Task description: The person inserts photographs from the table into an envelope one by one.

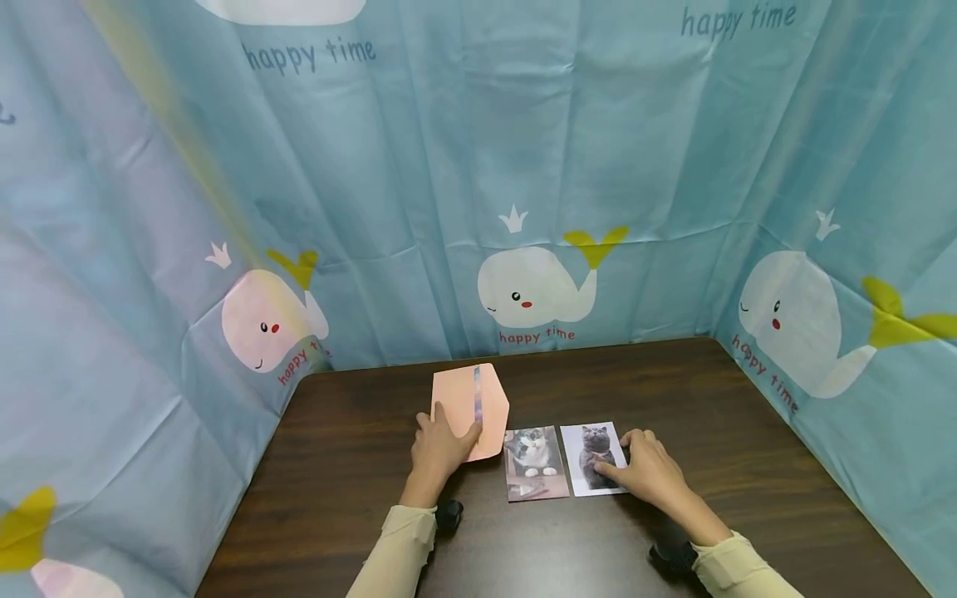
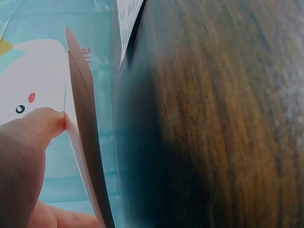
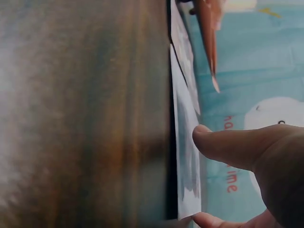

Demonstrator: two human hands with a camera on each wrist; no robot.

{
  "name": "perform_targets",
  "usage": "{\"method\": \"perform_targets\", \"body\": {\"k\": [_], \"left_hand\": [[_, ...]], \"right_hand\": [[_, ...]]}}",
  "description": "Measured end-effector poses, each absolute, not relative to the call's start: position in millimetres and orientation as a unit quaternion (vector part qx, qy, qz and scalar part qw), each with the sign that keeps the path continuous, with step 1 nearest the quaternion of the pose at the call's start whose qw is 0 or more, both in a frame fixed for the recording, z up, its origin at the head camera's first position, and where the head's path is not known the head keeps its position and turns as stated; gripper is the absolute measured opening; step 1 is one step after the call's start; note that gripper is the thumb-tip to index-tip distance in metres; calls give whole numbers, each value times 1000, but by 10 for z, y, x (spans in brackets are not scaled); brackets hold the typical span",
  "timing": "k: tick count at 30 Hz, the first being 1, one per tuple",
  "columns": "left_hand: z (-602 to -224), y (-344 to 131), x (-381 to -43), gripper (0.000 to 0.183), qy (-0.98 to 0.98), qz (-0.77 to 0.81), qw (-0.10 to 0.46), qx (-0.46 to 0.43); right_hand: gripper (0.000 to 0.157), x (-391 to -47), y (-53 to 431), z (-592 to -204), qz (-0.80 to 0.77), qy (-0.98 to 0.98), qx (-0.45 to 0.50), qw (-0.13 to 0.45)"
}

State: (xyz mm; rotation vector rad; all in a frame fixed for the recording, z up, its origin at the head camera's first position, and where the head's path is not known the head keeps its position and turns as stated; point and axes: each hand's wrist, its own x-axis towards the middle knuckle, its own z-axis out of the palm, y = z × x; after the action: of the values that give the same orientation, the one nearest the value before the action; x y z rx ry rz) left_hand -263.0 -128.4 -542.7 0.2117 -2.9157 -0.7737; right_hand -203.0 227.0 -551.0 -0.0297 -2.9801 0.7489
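My left hand [image 1: 439, 447] holds a peach envelope [image 1: 454, 392], thumb on its front, its pointed flap spread out to the right. A narrow blue-purple strip [image 1: 478, 394] shows near the flap. Seen edge-on in the left wrist view, the envelope [image 2: 88, 128] stands off the table. My right hand [image 1: 654, 472] grips a photo card of a grey cat [image 1: 596, 440] at its right side. In the right wrist view the thumb lies on the face of that card [image 3: 186, 156] and a fingertip meets its edge. A second card, with a grey-and-white cat [image 1: 532, 477], lies just left of it.
The dark wooden table [image 1: 336, 498] extends around both hands. Behind it and at both sides hangs a light blue curtain [image 1: 404, 208] printed with whales. A black band with a small device [image 1: 449, 517] sits at each wrist.
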Motion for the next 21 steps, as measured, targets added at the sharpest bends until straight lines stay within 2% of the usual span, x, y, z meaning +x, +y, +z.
{"method": "perform_targets", "body": {"k": [8,15,21], "left_hand": [[-5424,-1278,-2621,107,-964,-251,63,67],[-5434,-1277,-2616,107,-965,-246,60,69],[-5441,-1269,-2615,106,-964,-247,62,69]], "right_hand": [[73,-2020,2267,-5553,222,-974,-5,50],[72,-2020,2257,-5547,225,-974,-11,39],[76,-1983,2237,-5536,221,-974,-13,48]]}}
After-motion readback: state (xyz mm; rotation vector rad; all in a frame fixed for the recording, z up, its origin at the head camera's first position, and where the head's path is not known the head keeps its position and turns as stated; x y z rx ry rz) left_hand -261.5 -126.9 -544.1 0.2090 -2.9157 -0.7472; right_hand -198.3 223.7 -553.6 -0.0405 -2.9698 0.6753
